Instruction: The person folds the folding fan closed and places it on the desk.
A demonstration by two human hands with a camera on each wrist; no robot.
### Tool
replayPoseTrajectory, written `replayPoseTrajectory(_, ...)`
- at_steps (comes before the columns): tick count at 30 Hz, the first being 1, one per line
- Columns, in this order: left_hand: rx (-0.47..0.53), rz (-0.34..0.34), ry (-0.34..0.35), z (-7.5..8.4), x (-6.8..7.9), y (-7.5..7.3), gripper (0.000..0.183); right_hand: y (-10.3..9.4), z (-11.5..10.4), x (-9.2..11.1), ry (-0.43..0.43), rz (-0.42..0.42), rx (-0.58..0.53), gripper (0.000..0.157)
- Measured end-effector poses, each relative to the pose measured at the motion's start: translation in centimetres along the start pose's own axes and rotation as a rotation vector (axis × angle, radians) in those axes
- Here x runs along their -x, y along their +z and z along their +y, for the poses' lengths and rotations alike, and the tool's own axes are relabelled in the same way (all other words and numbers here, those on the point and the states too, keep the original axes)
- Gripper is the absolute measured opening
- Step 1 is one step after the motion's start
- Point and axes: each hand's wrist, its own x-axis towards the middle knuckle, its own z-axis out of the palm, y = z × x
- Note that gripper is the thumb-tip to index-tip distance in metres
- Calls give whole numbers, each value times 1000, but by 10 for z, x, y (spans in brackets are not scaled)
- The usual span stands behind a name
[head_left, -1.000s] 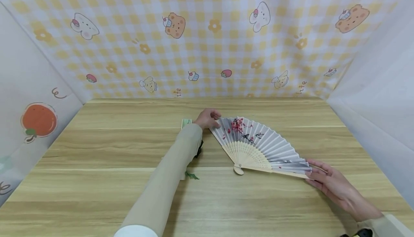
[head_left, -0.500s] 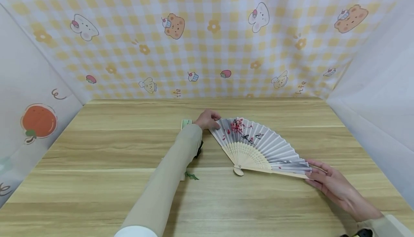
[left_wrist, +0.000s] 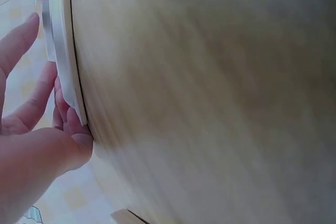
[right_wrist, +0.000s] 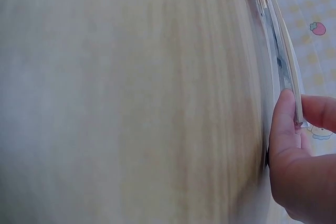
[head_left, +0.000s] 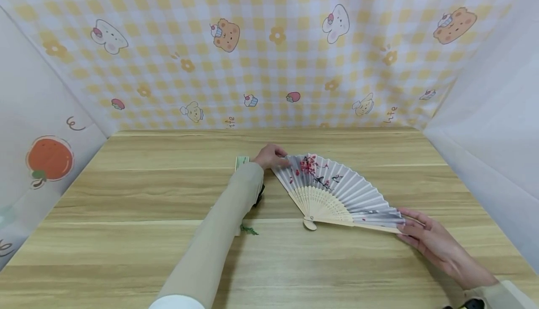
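An open folding fan (head_left: 324,201), with pale wooden ribs and a grey-white pleated leaf painted with red blossoms and birds, is spread over the table, its pivot end toward the person. My left hand (head_left: 269,156) holds the far left corner, one digit reaching over the leaf. The left wrist view shows that hand's fingers around the end of the outer rib (left_wrist: 67,72). At the opposite corner, my right hand (head_left: 433,243) pinches the other outer rib (right_wrist: 294,77) between thumb and fingers.
A green-and-white printed piece (head_left: 242,160) lies beside the left wrist. A green tassel (head_left: 249,230) shows near the left forearm, which hides what is beneath it. A yellow checked cloth (head_left: 269,65) hangs behind the wooden table (head_left: 126,182), with pale side walls.
A digit of my left hand has shifted slightly right, further over the fan's leaf. My right hand and the fan stay in place; the head view has tilted very slightly.
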Motion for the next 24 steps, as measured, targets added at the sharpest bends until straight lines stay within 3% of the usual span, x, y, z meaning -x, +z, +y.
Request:
replayPoseTrajectory(11,9,42,-24,-1,0,3,28,1,0,1,3,-6,14,34)
replayPoseTrajectory(24,97,-1,-75,3,-1,-1,34,0,1,5,-24,-98,-117,38)
